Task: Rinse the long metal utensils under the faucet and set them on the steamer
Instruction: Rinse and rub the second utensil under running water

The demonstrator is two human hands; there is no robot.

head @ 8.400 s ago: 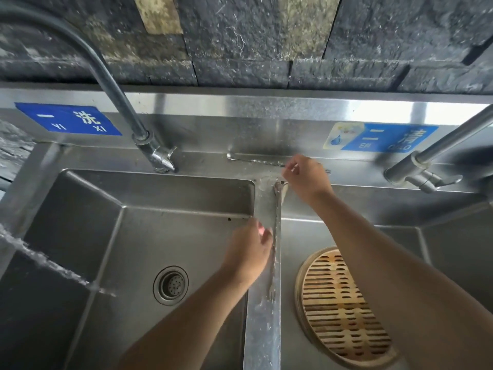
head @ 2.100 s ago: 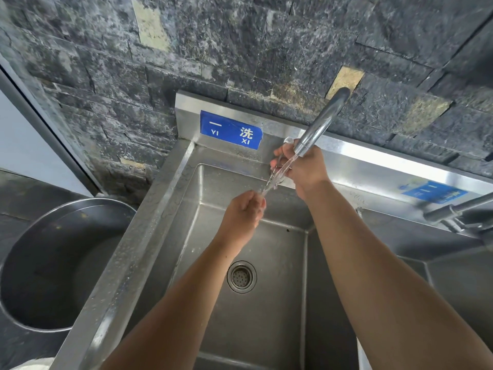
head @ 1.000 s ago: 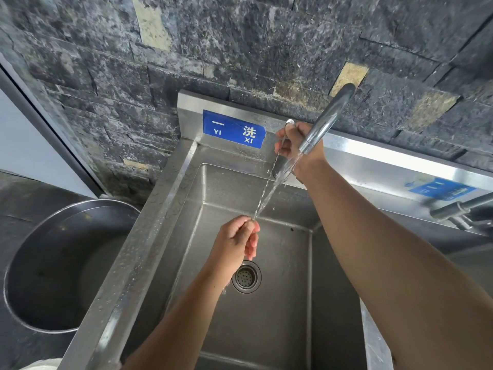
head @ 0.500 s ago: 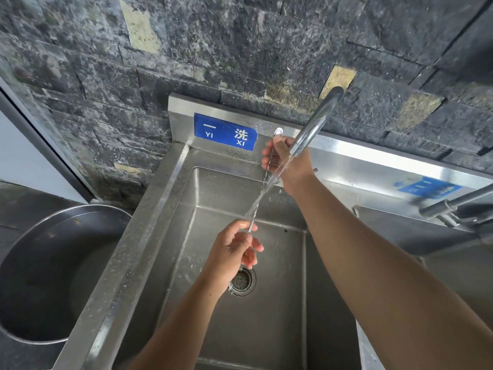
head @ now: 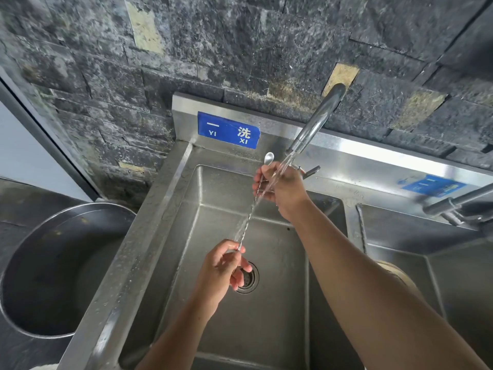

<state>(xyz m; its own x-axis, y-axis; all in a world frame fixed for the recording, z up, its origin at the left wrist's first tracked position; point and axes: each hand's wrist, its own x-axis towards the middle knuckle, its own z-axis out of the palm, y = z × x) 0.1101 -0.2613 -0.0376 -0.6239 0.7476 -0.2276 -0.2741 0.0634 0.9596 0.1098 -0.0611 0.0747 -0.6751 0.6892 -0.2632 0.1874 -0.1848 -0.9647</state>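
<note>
A long thin metal spoon with a twisted shaft slants over the left sink basin, its small bowl sticking up past my right hand, which grips the upper end. My left hand pinches the lower end above the drain. Water runs from the curved faucet down along the shaft. A second long utensil lies on the divider between the basins. Only a sliver of the bamboo steamer shows in the right basin behind my right forearm.
A large round metal pot stands on the floor to the left of the sink. A second faucet reaches over the right basin. A blue label is on the steel backsplash below the dark stone wall.
Since 8.4 s ago I took a utensil from the divider to the left faucet. Over the last second my left hand has slid lower along the shaft; water keeps running.
</note>
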